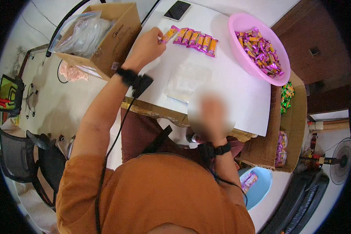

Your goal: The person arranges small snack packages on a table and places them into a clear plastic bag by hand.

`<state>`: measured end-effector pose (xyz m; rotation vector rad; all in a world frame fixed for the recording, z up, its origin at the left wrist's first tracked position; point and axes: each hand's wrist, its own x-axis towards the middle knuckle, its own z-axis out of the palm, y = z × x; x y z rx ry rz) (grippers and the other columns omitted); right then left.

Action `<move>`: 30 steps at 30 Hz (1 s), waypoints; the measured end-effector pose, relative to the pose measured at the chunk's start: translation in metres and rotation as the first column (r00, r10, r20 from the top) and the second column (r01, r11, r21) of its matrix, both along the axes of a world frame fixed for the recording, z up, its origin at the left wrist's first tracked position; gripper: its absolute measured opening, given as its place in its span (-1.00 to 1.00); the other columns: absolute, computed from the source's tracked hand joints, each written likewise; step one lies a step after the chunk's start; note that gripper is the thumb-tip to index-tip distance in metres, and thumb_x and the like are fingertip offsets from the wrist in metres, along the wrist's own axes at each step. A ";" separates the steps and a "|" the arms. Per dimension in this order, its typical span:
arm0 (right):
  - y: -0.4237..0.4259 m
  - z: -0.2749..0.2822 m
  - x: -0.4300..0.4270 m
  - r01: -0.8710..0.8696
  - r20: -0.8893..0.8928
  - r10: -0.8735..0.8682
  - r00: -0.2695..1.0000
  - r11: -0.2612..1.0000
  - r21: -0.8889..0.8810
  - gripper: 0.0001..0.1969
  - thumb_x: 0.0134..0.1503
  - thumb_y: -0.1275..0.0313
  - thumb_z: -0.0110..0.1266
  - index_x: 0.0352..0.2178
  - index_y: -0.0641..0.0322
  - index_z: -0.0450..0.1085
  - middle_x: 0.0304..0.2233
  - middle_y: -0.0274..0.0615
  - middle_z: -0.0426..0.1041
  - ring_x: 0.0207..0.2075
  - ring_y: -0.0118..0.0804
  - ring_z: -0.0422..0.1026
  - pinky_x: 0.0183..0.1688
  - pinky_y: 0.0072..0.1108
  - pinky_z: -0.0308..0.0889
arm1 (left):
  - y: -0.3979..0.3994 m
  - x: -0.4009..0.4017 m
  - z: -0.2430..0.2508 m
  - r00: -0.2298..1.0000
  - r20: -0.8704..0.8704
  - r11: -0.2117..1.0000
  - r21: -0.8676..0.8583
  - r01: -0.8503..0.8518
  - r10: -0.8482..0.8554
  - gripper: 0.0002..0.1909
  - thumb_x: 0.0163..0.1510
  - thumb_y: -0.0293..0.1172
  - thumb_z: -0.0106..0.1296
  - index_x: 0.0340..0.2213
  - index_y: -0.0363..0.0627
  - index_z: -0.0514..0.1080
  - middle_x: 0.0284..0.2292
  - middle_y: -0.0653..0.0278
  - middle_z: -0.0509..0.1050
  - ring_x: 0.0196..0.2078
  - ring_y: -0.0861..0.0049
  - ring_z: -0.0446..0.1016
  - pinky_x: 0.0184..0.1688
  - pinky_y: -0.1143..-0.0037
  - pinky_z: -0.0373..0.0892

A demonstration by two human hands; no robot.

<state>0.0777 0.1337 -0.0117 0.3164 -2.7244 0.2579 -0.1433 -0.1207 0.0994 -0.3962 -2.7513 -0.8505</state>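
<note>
At the left end of a row of purple-and-orange wrapped snacks (196, 41), my left hand (150, 46) has its fingers closed on one more wrapped snack (169, 34), which lies tilted beside the row. A clear plastic bag (187, 79) lies flat on the white tabletop below the row. My right hand (213, 109) is over the near edge of the table, to the right of the bag. It is blurred, so its fingers and anything in them cannot be made out.
A pink basin (232, 38) of the same snacks stands at the right. A smartphone (177, 10) lies at the far edge. At the left is a cardboard box (125, 26) holding clear plastic bags. Another cardboard box (299, 117) and a blue bin (261, 187) stand at the right.
</note>
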 end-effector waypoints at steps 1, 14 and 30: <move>0.000 -0.003 -0.002 -0.015 -0.005 0.015 1.000 1.000 -0.004 -0.53 0.09 0.29 0.12 0.03 0.20 0.32 0.01 -0.08 0.36 0.07 -0.05 0.30 0.15 -0.23 0.18 | -0.008 0.021 0.006 0.998 0.038 0.998 0.041 0.046 -0.047 -0.76 -0.02 -0.36 0.14 -0.34 -0.25 0.41 -0.43 0.02 0.53 -0.37 0.20 0.51 -0.29 0.31 0.40; -0.001 -0.004 -0.007 -0.027 0.000 0.027 1.000 1.000 0.001 -0.63 0.08 0.30 0.11 -0.06 0.12 0.39 -0.08 -0.12 0.42 0.01 -0.07 0.35 0.10 -0.25 0.21 | -0.014 0.200 -0.009 0.880 0.272 0.919 0.179 0.352 -0.390 -0.80 -0.12 -0.50 0.16 -0.42 -0.21 0.35 -0.52 0.05 0.44 -0.46 0.18 0.46 -0.40 0.39 0.35; -0.017 0.039 -0.015 -0.138 -0.215 0.088 0.973 0.964 -0.228 -0.88 -0.09 0.39 0.26 -0.52 0.12 0.46 -0.52 -0.24 0.36 -0.40 -0.15 0.39 -0.38 -0.38 0.33 | 0.013 0.172 -0.031 0.969 0.154 0.973 0.155 0.169 -0.193 -0.62 -0.10 -0.41 0.22 -0.22 -0.20 0.37 -0.03 -0.09 0.33 -0.25 0.03 0.48 -0.22 0.32 0.43</move>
